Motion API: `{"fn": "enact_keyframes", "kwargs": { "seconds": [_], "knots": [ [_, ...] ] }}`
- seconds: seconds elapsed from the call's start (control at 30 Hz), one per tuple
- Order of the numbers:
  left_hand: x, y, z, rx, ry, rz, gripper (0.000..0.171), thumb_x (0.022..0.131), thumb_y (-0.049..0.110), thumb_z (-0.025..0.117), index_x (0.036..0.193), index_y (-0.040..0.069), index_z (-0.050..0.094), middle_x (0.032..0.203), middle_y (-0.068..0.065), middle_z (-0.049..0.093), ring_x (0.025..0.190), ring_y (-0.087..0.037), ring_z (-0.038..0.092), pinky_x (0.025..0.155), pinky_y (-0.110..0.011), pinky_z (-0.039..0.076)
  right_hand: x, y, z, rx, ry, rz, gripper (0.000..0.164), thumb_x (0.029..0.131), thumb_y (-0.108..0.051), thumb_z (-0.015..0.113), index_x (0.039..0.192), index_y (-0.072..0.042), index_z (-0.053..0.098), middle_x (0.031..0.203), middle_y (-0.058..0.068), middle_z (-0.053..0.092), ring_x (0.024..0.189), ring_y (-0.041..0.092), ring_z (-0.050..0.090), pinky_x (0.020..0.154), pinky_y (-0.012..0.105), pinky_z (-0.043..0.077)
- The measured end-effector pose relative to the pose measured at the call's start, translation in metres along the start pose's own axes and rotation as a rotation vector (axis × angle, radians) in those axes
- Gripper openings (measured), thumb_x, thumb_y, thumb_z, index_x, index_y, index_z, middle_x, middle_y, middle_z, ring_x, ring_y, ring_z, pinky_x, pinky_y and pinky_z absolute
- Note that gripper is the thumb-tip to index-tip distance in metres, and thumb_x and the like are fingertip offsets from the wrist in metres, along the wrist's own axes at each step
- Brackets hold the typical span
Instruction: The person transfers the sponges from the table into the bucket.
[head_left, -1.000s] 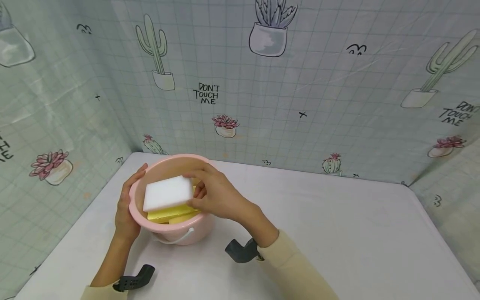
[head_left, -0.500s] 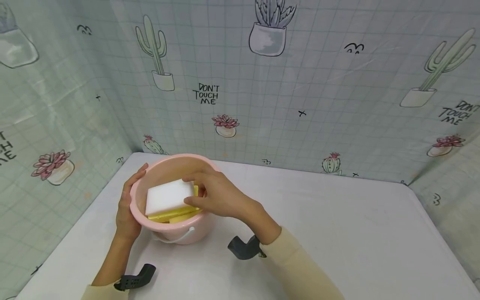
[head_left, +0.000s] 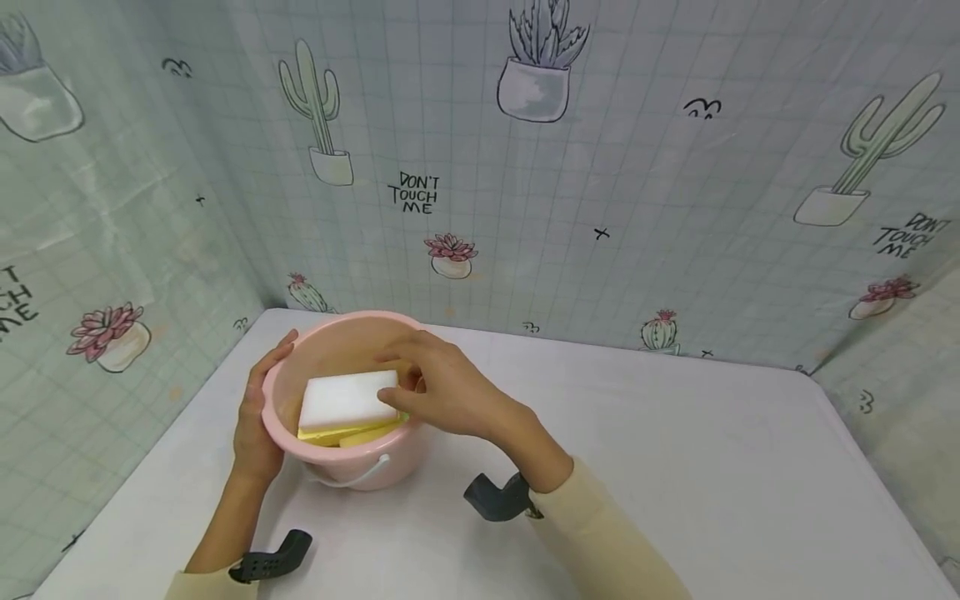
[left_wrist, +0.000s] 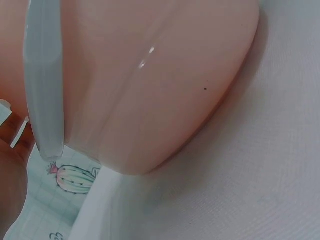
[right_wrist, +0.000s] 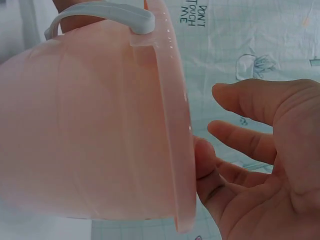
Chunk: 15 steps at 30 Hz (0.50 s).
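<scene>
A pink bucket (head_left: 386,462) with a white handle (head_left: 371,472) stands at the left of the table, shown from the side in both wrist views. My left hand (head_left: 253,425) lies along its left outer wall, fingers extended up to the rim. A white block-shaped sponge (head_left: 348,400) lies inside on top of yellow pieces (head_left: 333,436). My right hand (head_left: 450,387) is over the bucket's right rim, with its thumb at the sponge's right edge and its other fingers reaching inside. In the right wrist view, the thumb and fingers of that hand (right_wrist: 280,150) are spread apart.
The white tabletop (head_left: 652,467) stretches to the right of the bucket. A cactus-print cloth (head_left: 570,192) hangs behind and along both sides of the table. Black camera mounts (head_left: 498,497) are strapped on both wrists.
The white sponge has moved lower into the bucket and a little to the right. My right hand's fingers have loosened from it. The left hand stays at the bucket.
</scene>
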<state>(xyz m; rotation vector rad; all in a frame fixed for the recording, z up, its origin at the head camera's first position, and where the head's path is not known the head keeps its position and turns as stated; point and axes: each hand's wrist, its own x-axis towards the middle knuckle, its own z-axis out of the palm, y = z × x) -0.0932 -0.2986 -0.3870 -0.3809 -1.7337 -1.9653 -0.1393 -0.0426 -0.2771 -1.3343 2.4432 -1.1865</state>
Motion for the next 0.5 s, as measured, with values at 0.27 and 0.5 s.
{"fn": "enact_keyframes", "kwargs": {
  "seconds": [0.27, 0.5],
  "knots": [
    [-0.003, -0.001, -0.006, 0.183, -0.018, -0.038, 0.053, 0.102, 0.034, 0.029, 0.149, 0.011, 0.033, 0.154, -0.006, 0.031, 0.141, -0.019, 0.024, 0.106, -0.018, 0.029, -0.017, 0.007, -0.003, 0.023, 0.051, -0.028, 0.038, 0.090, -0.017, 0.067, 0.126, -0.009, 0.060, 0.121, 0.000, 0.053, 0.075, 0.008, 0.053, 0.068, 0.020, 0.049],
    [-0.003, 0.014, -0.020, 0.199, -0.051, -0.046, 0.047, 0.101, 0.014, 0.032, 0.147, 0.005, 0.035, 0.152, -0.011, 0.032, 0.133, -0.017, 0.038, 0.101, -0.016, 0.035, -0.045, 0.023, -0.011, 0.026, 0.118, -0.039, 0.038, 0.089, -0.011, 0.067, 0.126, -0.009, 0.059, 0.127, -0.001, 0.053, 0.082, 0.007, 0.056, 0.069, 0.023, 0.052]
  ]
}}
